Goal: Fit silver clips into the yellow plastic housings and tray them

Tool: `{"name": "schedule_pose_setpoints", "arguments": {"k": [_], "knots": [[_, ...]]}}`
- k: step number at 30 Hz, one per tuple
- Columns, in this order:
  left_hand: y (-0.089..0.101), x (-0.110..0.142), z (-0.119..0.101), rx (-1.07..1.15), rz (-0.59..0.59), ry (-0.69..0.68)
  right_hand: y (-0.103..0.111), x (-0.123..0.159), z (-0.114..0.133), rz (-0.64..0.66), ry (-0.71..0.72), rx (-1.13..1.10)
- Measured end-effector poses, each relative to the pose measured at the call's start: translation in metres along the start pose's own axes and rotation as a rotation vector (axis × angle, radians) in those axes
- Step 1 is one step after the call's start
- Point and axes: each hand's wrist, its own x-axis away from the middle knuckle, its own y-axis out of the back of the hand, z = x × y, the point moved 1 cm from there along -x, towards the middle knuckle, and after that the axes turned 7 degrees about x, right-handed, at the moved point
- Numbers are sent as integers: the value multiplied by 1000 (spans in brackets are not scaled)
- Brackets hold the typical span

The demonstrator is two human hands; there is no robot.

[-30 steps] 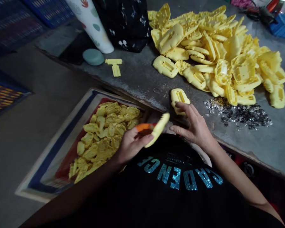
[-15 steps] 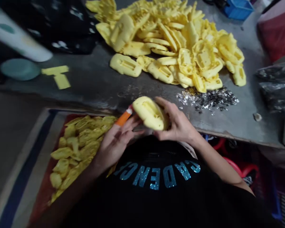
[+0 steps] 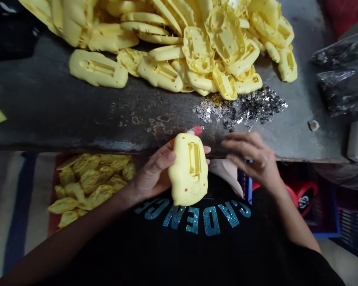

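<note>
One pale-yellow moulded plastic shell [image 3: 182, 171] is gripped in our left hand [image 3: 155, 170] at centre near, our right hand [image 3: 256, 155], fingers loosely spread, holds nothing visible, and with a heap of yellow shells [image 3: 197, 49] far and a second pile [image 3: 91, 180] near left, we judge the work partway.

Casings [image 3: 167, 52] on table [image 3: 62, 111], bits [image 3: 256, 105] in front

held shell [image 3: 181, 169] looked like moulded plastic, smooth and matt outside, piled shells [image 3: 198, 47] looked like similar plastic, small clips [image 3: 250, 109] looked like shiny metal, tabletop [image 3: 77, 107] was dull, scuffed, stained, bag [image 3: 341, 81] was clear glossy film, shirt [image 3: 256, 250] was matt cloth, lettering [image 3: 192, 219] glittered
</note>
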Motion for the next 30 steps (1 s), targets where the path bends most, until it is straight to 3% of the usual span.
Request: {"name": "schedule_pose_setpoints", "arguments": {"k": [2,6,10,15,17,21,25,30], "knots": [[-2,0,-2,49,-1,19,-7,-1,-26,-113,-88,241],[-7,3,-4,103,-50,49,-20,-11,-56,-56,-58,438],[-5,4,-7,117,-37,77,-5,-12,-56,-23,-130,305],[2,1,-10,139,49,201,16,1,-48,153,-304,41],[1,-3,-9,170,88,246,17,9,-49,60,-374,41],[-8,-12,-8,181,45,285,15,28,-61,-285,-522,143],[-17,-17,-6,163,-59,301,12,33,-75,-249,-510,206],[-20,-21,2,174,-53,352,6,14,-85,-177,-406,209]]}}
